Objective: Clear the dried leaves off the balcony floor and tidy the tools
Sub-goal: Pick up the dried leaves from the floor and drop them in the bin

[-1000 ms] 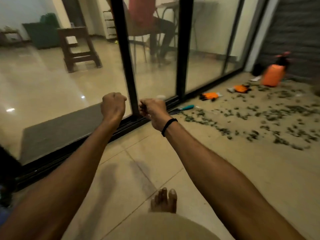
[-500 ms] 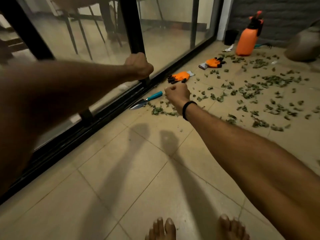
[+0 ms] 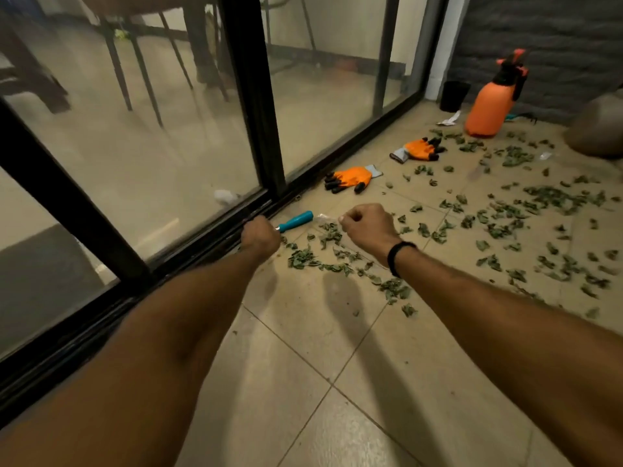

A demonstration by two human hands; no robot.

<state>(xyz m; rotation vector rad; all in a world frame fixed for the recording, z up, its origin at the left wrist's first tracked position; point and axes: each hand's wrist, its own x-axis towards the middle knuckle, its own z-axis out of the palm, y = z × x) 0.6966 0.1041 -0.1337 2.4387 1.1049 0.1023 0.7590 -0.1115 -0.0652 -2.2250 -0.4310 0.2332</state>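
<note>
Lying scattered: shrivelled green leaves (image 3: 553, 197); left hand (image 3: 261, 235), right hand (image 3: 367, 225) fisted, contents unclear.

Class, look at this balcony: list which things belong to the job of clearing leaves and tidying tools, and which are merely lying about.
Belong to the job:
dried leaves
teal-handled tool
near orange glove
far orange glove
orange sprayer

Merely lying about:
black pot
white scrap
chair legs behind the glass
</note>
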